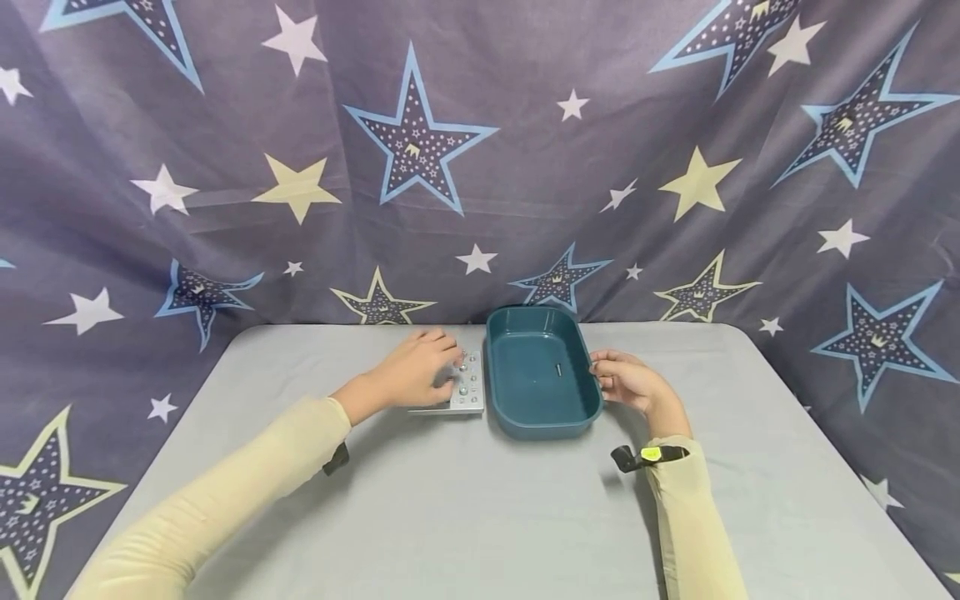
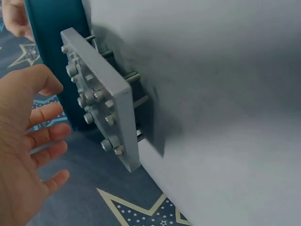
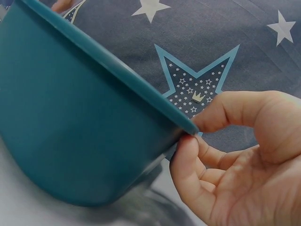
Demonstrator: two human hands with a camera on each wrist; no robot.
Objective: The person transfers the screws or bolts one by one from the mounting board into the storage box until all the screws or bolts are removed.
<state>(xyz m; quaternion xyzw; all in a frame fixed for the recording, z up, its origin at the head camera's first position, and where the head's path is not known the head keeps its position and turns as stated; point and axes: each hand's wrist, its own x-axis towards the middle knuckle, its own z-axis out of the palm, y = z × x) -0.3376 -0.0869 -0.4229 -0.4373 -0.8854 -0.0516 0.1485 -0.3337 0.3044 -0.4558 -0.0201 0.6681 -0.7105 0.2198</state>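
A teal plastic basin point(image 1: 542, 432) stands at the far middle of the table, with one small screw point(image 1: 558, 370) lying inside it. My right hand point(image 1: 632, 385) pinches the basin's right rim between thumb and forefinger. Just left of the basin is a silver metal plate point(image 1: 470, 385) set with several bolts, whose shanks come out underneath in the left wrist view. Above this plate hovers my left hand point(image 1: 416, 371), fingers spread and loosely bent, holding nothing. Seen from the left wrist, a gap separates the fingers from the bolt heads point(image 2: 88, 117).
The table point(image 1: 480, 508) has a pale grey cover. Behind it hangs a dark star-patterned cloth point(image 1: 525, 167), close to the basin's far end. A black wrist-worn camera point(image 1: 626, 458) juts out beside the right sleeve.
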